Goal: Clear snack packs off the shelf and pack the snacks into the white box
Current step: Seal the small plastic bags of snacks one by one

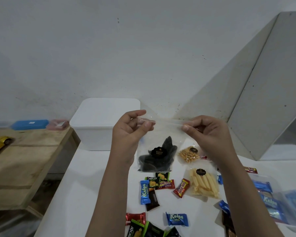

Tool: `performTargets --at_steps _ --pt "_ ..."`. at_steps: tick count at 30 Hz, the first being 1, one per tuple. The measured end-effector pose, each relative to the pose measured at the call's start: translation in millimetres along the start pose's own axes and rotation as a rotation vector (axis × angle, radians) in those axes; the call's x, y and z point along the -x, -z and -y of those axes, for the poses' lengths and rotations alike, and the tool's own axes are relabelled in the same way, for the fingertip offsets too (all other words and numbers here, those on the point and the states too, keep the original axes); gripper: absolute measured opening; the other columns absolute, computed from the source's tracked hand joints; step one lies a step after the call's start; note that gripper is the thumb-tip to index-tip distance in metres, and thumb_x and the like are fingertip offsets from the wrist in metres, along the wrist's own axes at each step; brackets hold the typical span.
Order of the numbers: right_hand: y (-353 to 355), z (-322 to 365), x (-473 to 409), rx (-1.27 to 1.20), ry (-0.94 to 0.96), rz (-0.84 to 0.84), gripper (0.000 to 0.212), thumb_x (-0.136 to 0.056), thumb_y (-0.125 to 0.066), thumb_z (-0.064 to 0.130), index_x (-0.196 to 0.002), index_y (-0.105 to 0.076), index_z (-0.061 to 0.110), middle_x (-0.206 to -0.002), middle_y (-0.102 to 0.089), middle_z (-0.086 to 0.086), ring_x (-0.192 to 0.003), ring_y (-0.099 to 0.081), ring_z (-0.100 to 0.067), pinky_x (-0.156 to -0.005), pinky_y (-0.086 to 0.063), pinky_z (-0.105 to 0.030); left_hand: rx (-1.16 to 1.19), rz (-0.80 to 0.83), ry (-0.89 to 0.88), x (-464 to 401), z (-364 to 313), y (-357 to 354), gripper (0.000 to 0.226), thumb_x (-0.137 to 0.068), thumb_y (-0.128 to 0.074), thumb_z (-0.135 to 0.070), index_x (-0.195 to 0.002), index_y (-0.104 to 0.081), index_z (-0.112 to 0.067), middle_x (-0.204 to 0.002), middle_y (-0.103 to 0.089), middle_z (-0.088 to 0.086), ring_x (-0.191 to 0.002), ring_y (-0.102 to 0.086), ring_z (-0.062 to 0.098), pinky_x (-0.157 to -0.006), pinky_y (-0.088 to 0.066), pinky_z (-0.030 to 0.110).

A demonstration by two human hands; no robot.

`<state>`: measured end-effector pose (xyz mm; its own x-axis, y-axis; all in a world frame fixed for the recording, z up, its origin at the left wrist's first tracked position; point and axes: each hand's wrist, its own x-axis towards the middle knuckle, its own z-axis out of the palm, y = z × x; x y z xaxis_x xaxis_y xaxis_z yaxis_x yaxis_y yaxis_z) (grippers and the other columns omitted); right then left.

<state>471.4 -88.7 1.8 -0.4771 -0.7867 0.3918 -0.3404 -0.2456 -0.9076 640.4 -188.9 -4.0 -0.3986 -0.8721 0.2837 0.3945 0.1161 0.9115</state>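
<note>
Snack pack [156, 156], clear zip bag with dark chips and a black round label, hanging in the air above the far middle of the white counter [92, 177], just in front of the white box [92, 124].

Head view. My left hand [128, 132] pinches the left end of the bag's top strip, thumb and fingers together on the plastic. My right hand [207, 132] does the same at the right end. Both grips clamped on the bag; strip pulled taut between them. The box stands at the far edge of the counter, lid on, from what I can see.

Loose on the counter below: a bag of small orange puffs [189, 154], a bag of pale sticks [204, 183], blue Kalpa wafers [176, 219], red Beng-Beng bars [181, 188], green Nextar packs [153, 181]. More blue packs in a clear bag [280, 204] near the right edge.

Handling judgement: bag is light, film thin and slick, contents brittle. Hold by the zip strip or upper corners, never squeeze the belly. Weight sits low, so it will swing if moved fast.
</note>
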Motion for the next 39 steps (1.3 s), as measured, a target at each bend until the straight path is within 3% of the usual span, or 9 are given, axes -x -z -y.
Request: performTargets --at_steps 4,10,13,16,20,23,30,34,39 --pt "-1 -4 2 0.021 0.045 0.026 0.014 -0.079 -0.070 -0.002 -0.069 -0.062 0.005 -0.069 -0.069 0.007 -0.079 -0.068 -0.003 -0.073 -0.052 -0.020 0.042 -0.034 -0.018 -1 2 -2 0.025 -0.084 -0.057 0.009 -0.101 -0.059 -0.009 -0.074 -0.068 0.009 -0.072 -0.070 0.012 -0.069 -0.053 0.019" --pt "-2 -1 4 0.022 -0.047 0.049 0.015 -0.080 -0.073 0.011 -0.073 -0.070 0.024 -0.078 -0.072 0.001 -0.081 -0.069 -0.023 -0.081 -0.056 -0.047 -0.008 -0.058 -0.057 -1 1 -3 0.026 -0.086 -0.056 0.010 -0.101 -0.059 -0.012 -0.078 -0.066 0.009 -0.072 -0.069 0.009 -0.068 -0.052 0.017" --pt "-6 4 4 0.106 -0.048 0.094 0.008 -0.078 -0.075 0.020 -0.085 -0.071 0.023 -0.088 -0.074 0.007 -0.089 -0.069 -0.008 -0.088 -0.054 -0.038 -0.030 -0.040 -0.067 0 2 -3 0.027 -0.085 -0.058 0.010 -0.101 -0.060 -0.012 -0.070 -0.069 -0.002 -0.074 -0.069 0.010 -0.071 -0.053 0.020" --pt "-10 6 2 0.192 -0.023 0.073 0.012 -0.080 -0.074 0.019 -0.073 -0.068 0.027 -0.074 -0.071 0.012 -0.080 -0.066 -0.005 -0.082 -0.053 -0.030 -0.046 -0.028 -0.075 2 4 -5 0.028 -0.084 -0.059 0.010 -0.101 -0.060 -0.012 -0.068 -0.069 -0.003 -0.076 -0.068 0.011 -0.076 -0.054 0.024" --pt "-17 2 1 0.377 0.044 0.059 0.019 -0.086 -0.067 0.016 -0.071 -0.059 0.025 -0.072 -0.064 0.017 -0.077 -0.059 0.007 -0.072 -0.041 -0.003 -0.041 -0.030 -0.070 4 4 -7 0.028 -0.084 -0.059 0.010 -0.100 -0.060 -0.013 -0.068 -0.070 -0.004 -0.076 -0.068 0.011 -0.076 -0.054 0.023" --pt "-22 0 2 0.474 0.069 0.064 0.015 -0.089 -0.062 0.015 -0.077 -0.057 0.022 -0.077 -0.059 0.020 -0.080 -0.055 0.009 -0.067 -0.037 -0.003 -0.048 -0.036 -0.068 4 6 -8 0.028 -0.085 -0.058 0.010 -0.099 -0.061 -0.014 -0.068 -0.070 -0.005 -0.076 -0.068 0.009 -0.076 -0.054 0.023" --pt "-10 10 2 0.128 -0.166 0.311 0.019 -0.082 -0.068 0.029 -0.079 -0.068 0.011 -0.077 -0.073 -0.005 -0.078 -0.069 -0.024 -0.082 -0.054 -0.038 -0.176 0.036 -0.093 3 6 0 0.030 -0.085 -0.058 0.011 -0.099 -0.061 -0.014 -0.076 -0.064 0.007 -0.073 -0.065 0.008 -0.076 -0.052 0.019" --pt "-13 12 2 0.036 -0.272 0.403 0.009 -0.087 -0.064 0.009 -0.082 -0.067 0.002 -0.075 -0.073 -0.009 -0.070 -0.069 -0.014 -0.069 -0.055 -0.027 -0.310 0.132 -0.089 4 9 2 0.030 -0.084 -0.063 0.006 -0.100 -0.062 -0.020 -0.079 -0.069 0.000 -0.079 -0.065 0.010 -0.084 -0.051 0.028" --pt "-24 1 2 -0.083 -0.436 0.174 0.012 -0.088 -0.062 0.004 -0.076 -0.065 0.001 -0.078 -0.073 -0.011 -0.074 -0.072 -0.015 -0.061 -0.060 -0.029 -0.644 -0.143 0.014 5 23 -8 0.018 -0.081 -0.072 -0.032 -0.093 -0.059 -0.029 -0.098 -0.061 -0.012 -0.087 -0.058 0.002 -0.073 -0.045 0.017"
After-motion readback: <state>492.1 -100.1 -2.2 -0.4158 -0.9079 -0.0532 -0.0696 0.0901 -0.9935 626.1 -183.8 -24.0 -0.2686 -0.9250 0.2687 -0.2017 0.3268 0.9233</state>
